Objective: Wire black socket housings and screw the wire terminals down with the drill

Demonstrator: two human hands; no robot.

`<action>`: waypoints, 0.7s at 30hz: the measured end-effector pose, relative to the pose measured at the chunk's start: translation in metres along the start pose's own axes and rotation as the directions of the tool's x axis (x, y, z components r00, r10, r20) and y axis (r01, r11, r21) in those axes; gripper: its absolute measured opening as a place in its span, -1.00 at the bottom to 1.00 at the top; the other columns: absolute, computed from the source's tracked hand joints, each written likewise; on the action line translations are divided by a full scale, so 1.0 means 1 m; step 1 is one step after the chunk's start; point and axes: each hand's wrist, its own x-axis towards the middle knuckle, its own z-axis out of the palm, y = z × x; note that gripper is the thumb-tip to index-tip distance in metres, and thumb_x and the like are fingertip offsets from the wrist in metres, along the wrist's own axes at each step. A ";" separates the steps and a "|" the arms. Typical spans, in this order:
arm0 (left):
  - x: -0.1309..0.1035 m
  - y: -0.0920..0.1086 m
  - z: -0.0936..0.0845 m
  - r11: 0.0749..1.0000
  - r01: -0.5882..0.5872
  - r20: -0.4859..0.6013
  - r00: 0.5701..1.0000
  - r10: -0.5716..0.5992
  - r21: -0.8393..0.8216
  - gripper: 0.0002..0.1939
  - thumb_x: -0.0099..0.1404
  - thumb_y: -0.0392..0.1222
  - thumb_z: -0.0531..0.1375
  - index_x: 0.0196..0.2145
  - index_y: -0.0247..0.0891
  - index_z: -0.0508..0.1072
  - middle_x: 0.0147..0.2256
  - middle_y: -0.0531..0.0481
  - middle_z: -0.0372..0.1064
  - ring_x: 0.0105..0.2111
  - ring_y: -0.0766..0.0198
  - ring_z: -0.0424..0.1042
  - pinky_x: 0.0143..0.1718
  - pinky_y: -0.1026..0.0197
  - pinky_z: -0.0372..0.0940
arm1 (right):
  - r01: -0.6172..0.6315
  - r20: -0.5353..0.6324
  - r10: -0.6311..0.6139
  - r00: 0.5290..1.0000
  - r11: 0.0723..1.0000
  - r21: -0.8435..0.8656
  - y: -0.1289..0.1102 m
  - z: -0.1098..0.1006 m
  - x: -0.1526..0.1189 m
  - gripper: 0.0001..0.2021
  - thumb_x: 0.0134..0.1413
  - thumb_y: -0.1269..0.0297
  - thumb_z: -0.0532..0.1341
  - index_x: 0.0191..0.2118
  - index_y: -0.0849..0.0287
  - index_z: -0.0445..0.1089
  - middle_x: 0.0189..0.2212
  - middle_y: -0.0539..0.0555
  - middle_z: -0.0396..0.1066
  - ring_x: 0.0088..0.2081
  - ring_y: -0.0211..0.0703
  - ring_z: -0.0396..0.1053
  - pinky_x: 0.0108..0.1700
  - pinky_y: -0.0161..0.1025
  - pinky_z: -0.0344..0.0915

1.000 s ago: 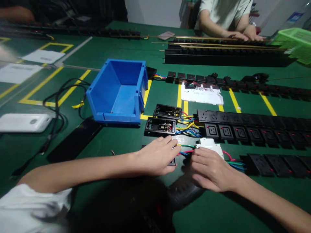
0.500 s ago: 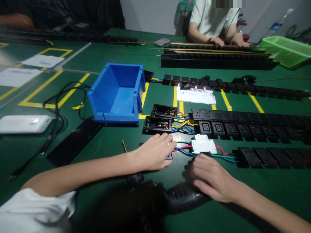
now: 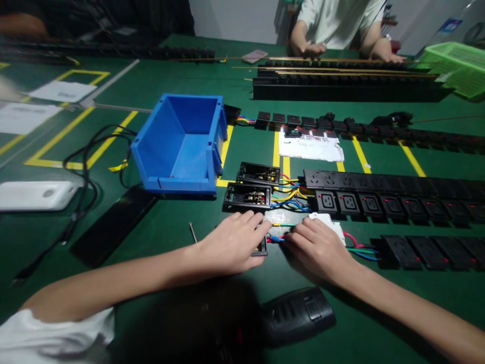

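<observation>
Nearest you, on the near side of your right hand (image 3: 318,247), a ridged black handle (image 3: 299,316) lies on the green table (image 3: 359,341). Your left hand (image 3: 232,240) grasps a black housing (image 3: 261,247) from above, fingers bent over its far side, thumb along the near; most of it is hidden beneath the palm. Its long axis runs left to right, the wired end pointing toward your right hand, whose fingers curl inward with their tips at the coloured wires (image 3: 278,238); whether they pinch one cannot be told. Just beyond your right knuckles sits a white block (image 3: 331,227), partly covered, its wires leading right to a black socket strip (image 3: 432,253). Past your left hand lie two open black housings (image 3: 248,196), also lengthwise left to right, with a blue bin (image 3: 178,184) farther left. Well beyond your grip, a co-worker (image 3: 337,25) sits behind black rails (image 3: 341,91).
</observation>
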 end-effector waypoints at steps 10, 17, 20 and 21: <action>-0.003 -0.012 -0.001 0.995 0.003 0.044 0.999 0.002 -0.103 -0.62 0.26 -0.05 0.16 -0.04 -0.27 0.27 -0.11 -0.10 0.28 -0.15 0.08 0.28 -0.15 0.07 0.24 | 0.109 -0.027 -0.107 0.994 0.904 0.413 -0.012 -0.004 -0.006 -0.89 0.18 0.48 0.08 -0.19 0.29 0.29 -0.44 0.08 0.29 -0.38 -0.24 0.16 -0.35 -0.27 0.10; -0.005 -0.011 0.001 0.990 -0.026 0.025 0.999 0.029 -0.139 -0.60 0.25 -0.03 0.20 -0.03 -0.28 0.28 -0.12 -0.09 0.29 -0.14 0.07 0.28 -0.16 0.07 0.21 | 0.143 0.005 -0.154 0.988 0.925 0.353 -0.008 -0.001 -0.002 -0.83 0.17 0.47 0.11 -0.12 0.34 0.33 -0.08 0.18 0.39 -0.06 -0.13 0.32 0.02 -0.17 0.34; -0.006 -0.011 0.002 0.986 -0.026 0.013 0.999 0.029 -0.163 -0.56 0.25 0.00 0.21 -0.01 -0.28 0.26 -0.09 -0.09 0.28 -0.11 0.07 0.28 -0.12 0.06 0.20 | 0.171 -0.029 -0.170 0.985 0.938 0.302 -0.007 0.004 -0.004 -0.83 0.14 0.47 0.15 -0.13 0.34 0.35 -0.02 0.16 0.38 0.00 -0.14 0.33 0.07 -0.18 0.36; -0.007 -0.012 0.002 0.985 -0.026 0.011 1.000 0.028 -0.168 -0.55 0.25 0.01 0.21 0.00 -0.28 0.26 -0.08 -0.09 0.28 -0.10 0.07 0.27 -0.11 0.06 0.20 | 0.174 -0.034 -0.171 0.985 0.941 0.291 -0.006 0.006 -0.004 -0.83 0.14 0.47 0.16 -0.14 0.33 0.35 -0.02 0.15 0.39 0.00 -0.15 0.34 0.07 -0.18 0.37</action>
